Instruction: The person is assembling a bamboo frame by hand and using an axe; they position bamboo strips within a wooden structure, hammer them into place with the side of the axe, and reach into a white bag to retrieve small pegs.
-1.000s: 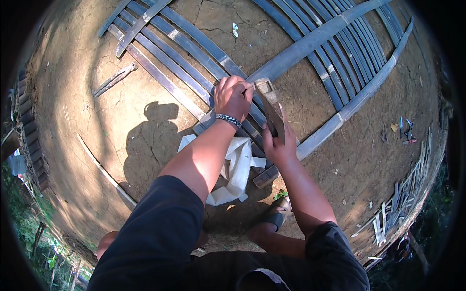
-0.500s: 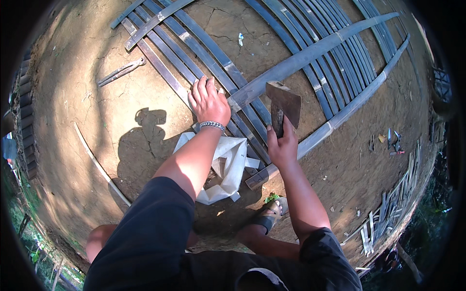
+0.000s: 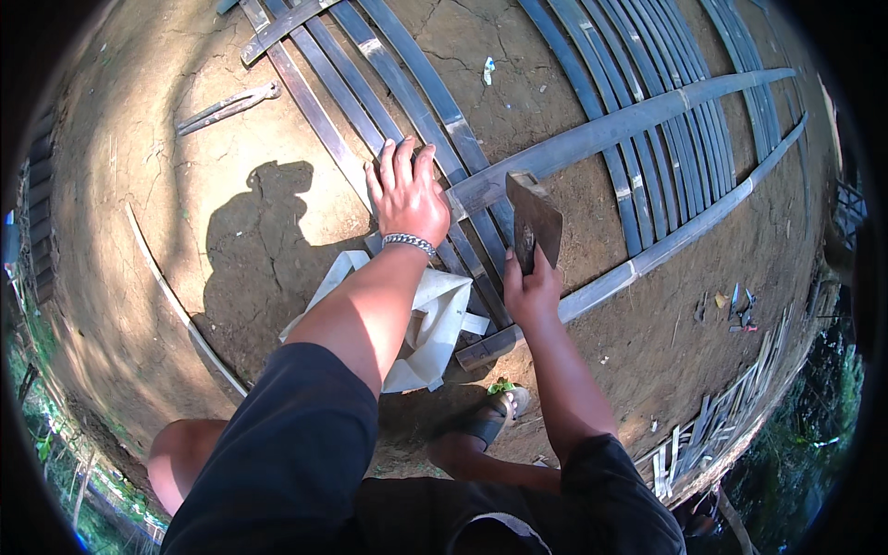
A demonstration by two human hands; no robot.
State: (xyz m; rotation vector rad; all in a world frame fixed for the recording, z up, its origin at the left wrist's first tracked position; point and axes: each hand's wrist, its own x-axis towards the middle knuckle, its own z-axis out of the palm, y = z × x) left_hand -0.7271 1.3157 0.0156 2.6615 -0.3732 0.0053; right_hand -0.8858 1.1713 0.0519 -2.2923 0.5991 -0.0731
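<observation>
My left hand, a metal chain bracelet at its wrist, lies palm down with fingers stretched over dark bamboo slats. It is just left of the end of a long crosswise bamboo pole. In my right hand is a hatchet, gripped by its short handle with the broad blade upward. The hatchet is over the slatted frame, between that pole and a second, nearer pole. A crumpled white sack is spread below my left forearm, partly hidden by it.
Pincers lie on the cracked dirt at left, with a thin curved strip closer to me. Scissors and a pile of split strips are at right. My sandalled foot is near the frame's close end.
The view has shifted slightly, moving the frame a little right in the picture. The hatchet's blade has turned and its face is seen narrower. My left hand stays on the slats.
</observation>
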